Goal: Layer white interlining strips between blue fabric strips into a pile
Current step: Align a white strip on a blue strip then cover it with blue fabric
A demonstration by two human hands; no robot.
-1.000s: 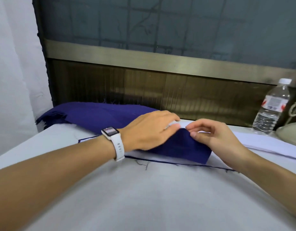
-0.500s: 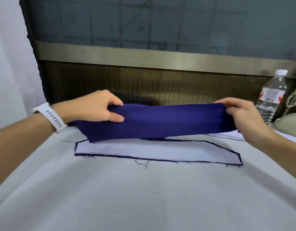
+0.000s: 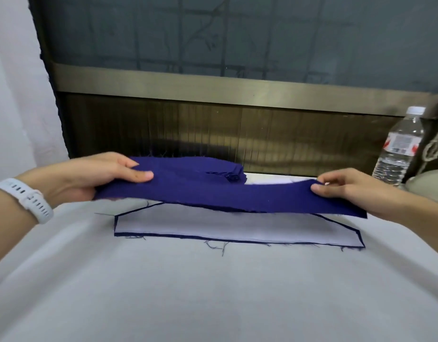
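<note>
The long dark-blue fabric strip point(image 3: 237, 197) hangs stretched between both hands, just above the pile on the grey-covered table point(image 3: 213, 292). The left hand point(image 3: 97, 177) pinches one end, with the thumb pressed on top. The right hand point(image 3: 348, 191) pinches the other end between its thumb and curled fingers point(image 3: 322, 192). Beneath lies the white interlining strip point(image 3: 237, 230), with a thin blue rim of the fabric under it showing along its edges. From where I stand, the step is to lay the strip down flat. Keep it taut, match its near edge and slanted ends to that blue rim, land one end first, then ease the rest down without dragging the interlining.
</note>
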